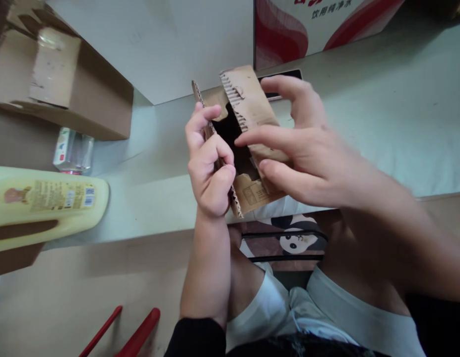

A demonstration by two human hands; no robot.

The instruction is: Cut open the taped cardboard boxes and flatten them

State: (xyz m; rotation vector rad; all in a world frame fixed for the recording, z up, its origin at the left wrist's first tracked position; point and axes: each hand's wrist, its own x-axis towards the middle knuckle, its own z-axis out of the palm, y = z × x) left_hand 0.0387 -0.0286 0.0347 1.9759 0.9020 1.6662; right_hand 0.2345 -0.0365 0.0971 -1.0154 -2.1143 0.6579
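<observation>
A small brown cardboard box [252, 99] with torn, corrugated flap edges is held up over the table's front edge, tilted, its dark inside showing. My left hand [211, 166] is closed around its left flap, thumb and index finger pinched at the edge. Over the right flap is my right hand [307, 144], fingers spread. Its index fingertip reaches the torn edge above the opening, and the thumb lies against the flap. Whether its upper finger touches the box, I cannot tell. Partly hidden behind the box and right hand lies a dark phone-like thing [295, 75].
On the pale tabletop [159, 148], a large cardboard box [99, 84], a clear plastic bottle [74, 151] and a yellow bottle [98, 198] stand left. A white panel [177, 44] and a red-and-white carton [282, 34] are behind. Red legs [140, 329] show below, and a panda-print item [300, 243] above my lap.
</observation>
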